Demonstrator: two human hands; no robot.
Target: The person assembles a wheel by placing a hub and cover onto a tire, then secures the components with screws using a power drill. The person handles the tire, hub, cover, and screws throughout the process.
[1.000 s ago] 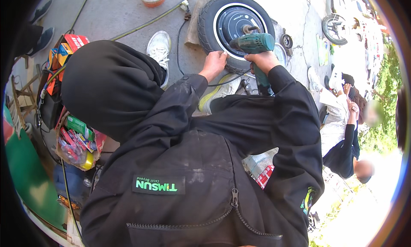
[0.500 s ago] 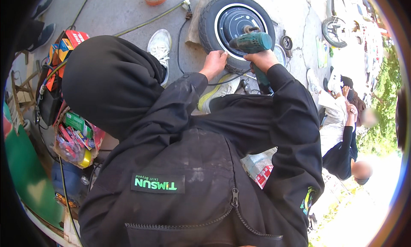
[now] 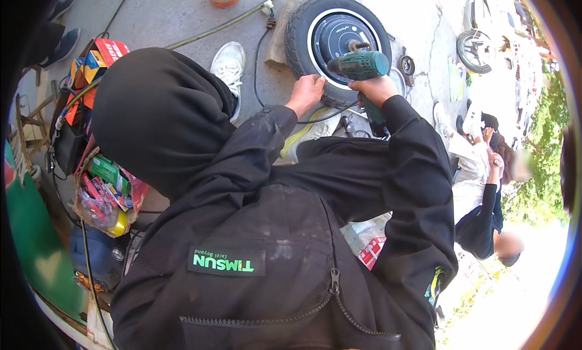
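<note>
Lying flat on the concrete floor [image 3: 163,13] — small wheel [image 3: 337,43] with black tyre and dark hub. Pressed against its near rim, left hand [image 3: 307,93], fingers curled. Clenched round green power drill [image 3: 360,66] — right hand [image 3: 377,89], bit at hub centre.

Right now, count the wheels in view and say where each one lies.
2. One wheel lies on the ground under the green drill, steadied by the left hand. A smaller wheel lies farther right. Others may be hidden.
</note>
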